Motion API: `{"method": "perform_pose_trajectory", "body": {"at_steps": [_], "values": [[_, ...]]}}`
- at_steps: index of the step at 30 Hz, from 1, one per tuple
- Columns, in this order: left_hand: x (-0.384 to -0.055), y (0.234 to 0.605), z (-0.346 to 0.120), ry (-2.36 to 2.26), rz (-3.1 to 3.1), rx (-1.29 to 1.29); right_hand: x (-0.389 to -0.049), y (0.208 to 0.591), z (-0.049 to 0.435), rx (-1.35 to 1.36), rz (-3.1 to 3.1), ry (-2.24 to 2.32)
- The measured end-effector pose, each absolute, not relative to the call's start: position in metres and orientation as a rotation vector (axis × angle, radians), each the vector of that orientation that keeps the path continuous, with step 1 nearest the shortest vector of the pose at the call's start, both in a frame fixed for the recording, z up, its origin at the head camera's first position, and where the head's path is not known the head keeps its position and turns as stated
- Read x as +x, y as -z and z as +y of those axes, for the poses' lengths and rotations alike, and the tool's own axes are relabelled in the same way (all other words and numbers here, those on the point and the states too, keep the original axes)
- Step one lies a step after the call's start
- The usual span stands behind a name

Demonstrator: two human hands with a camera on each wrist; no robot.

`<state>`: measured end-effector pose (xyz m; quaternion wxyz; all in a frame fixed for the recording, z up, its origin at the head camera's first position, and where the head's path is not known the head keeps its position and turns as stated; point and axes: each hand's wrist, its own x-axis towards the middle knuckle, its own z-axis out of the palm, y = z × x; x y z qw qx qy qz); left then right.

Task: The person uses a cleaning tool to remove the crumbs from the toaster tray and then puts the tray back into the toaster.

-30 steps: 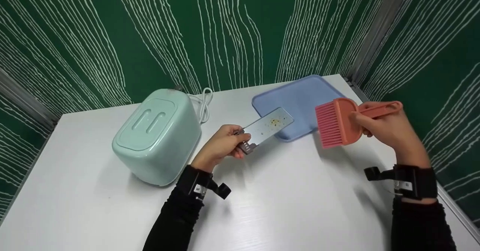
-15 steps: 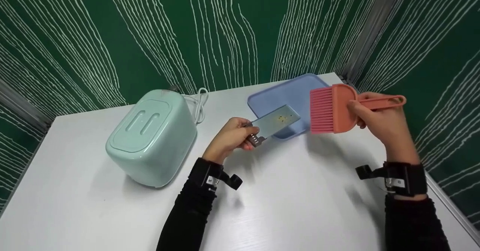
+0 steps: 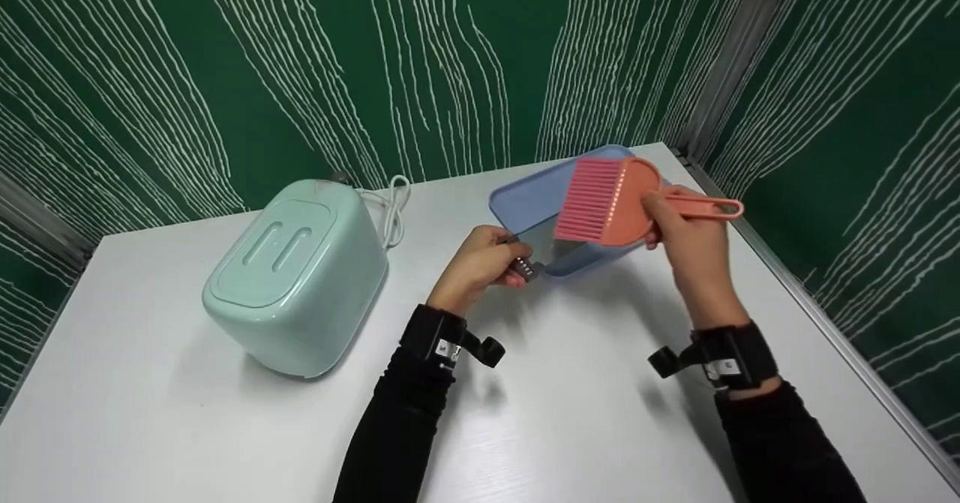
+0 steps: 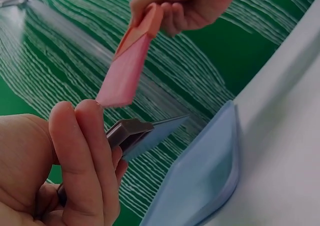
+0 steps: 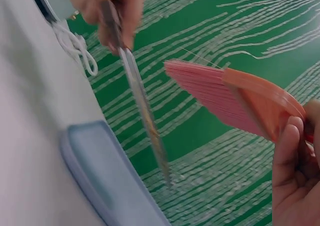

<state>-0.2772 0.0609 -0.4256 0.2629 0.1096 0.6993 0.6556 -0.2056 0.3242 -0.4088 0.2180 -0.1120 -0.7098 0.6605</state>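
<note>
My left hand [image 3: 480, 263] pinches the dark end of a thin metal crumb tray [image 3: 535, 246], held above the blue tray [image 3: 521, 201]. In the right wrist view the metal plate appears nearly edge-on, with yellowish crumbs [image 5: 151, 127] on its face. My right hand [image 3: 694, 244] grips an orange hand brush [image 3: 632, 203] with pink bristles, thumb on its head. The brush overlaps the far part of the crumb tray in the head view. Both wrist views show a gap between the bristles [image 4: 123, 78] and the metal plate.
A mint-green toaster [image 3: 330, 300] stands on the left of the white table [image 3: 540, 398], its white cord [image 3: 395, 206] looped behind it. Green walls [image 3: 517, 52] with white wavy lines rise behind and to the right. The blue tray lies near the back right corner.
The brush has moved left, from beside the crumb tray to over its far part. My left hand has shifted right and slightly away from me, bringing the crumb tray further over the blue tray.
</note>
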Motion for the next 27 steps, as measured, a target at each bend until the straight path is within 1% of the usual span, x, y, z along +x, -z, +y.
{"method": "perform_pose_trajectory", "body": {"at_steps": [5, 10, 27], "values": [[-0.275, 0.423, 0.067, -1.786, 1.888, 0.283, -0.209, 0.419, 0.306, -0.243, -1.855, -1.972], [-0.275, 0.423, 0.069, -1.78, 1.887, 0.275, -0.212, 0.427, 0.295, -0.185, -1.874, -2.0], [-0.282, 0.429, 0.067, -1.841, 1.812, 0.224, -0.219, 0.44, 0.297, -0.141, -2.117, -1.785]]}}
